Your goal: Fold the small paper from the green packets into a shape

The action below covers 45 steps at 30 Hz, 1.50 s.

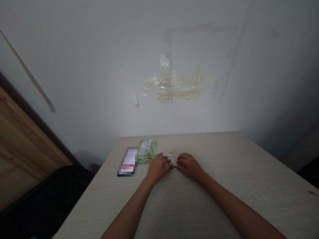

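A small, flat white printed piece (172,158) with a yellow strip at its top lies between my hands on the table; its exact kind is too small to make out. The fingers of my left hand (159,167) close on its left edge, with one finger raised apart beside the green packets. From the other side, my right hand (190,166) has curled fingers on its right edge. Just left of my left hand is a stack of green-and-white packets (147,151), lying flat with print on top.
Left of the packets lies a phone (128,161), its screen pixelated. The pale wooden table (211,146) meets a wall (99,83) patched with clear tape (174,86). Something dark (50,199) and wooden boards (17,142) are beyond the table's left edge.
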### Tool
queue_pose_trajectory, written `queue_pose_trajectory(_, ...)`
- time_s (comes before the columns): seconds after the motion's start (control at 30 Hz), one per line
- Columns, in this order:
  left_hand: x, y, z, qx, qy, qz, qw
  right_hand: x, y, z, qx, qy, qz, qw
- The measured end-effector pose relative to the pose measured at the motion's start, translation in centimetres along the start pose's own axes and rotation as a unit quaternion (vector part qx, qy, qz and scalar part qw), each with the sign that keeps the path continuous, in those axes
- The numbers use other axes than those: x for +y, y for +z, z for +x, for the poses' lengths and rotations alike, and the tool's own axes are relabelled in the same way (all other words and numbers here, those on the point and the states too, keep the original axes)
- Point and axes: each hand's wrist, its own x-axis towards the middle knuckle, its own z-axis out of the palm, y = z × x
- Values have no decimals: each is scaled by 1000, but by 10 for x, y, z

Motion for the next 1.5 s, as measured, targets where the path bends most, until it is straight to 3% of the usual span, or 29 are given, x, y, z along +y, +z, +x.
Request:
queue_pose_trajectory(0.17,3,9,-1,36,-1,18,999,2,5,1,9,9,-28,1000)
queue_pose_trajectory(0.33,2,13,-1,35,-1,33,999,0,6,3,20,14,-15,1000)
queue_pose_trajectory(0.67,-1,22,4,58,-94,103,989,2,10,2,57,66,11,996)
queue_pose_trajectory(0.87,-3,18,1,20,-49,65,996,3,4,3,85,34,4,996)
queue_pose_trajectory(1.07,-2,16,-1,27,-34,61,997,8,5,0,88,40,-26,995)
queue_pose_trajectory(1.33,-3,18,0,18,-20,51,998,18,10,-2,22,68,4,997)
queue_pose_trajectory(1.5,0,16,-2,4,16,31,999,25,0,-3,-2,36,37,999)
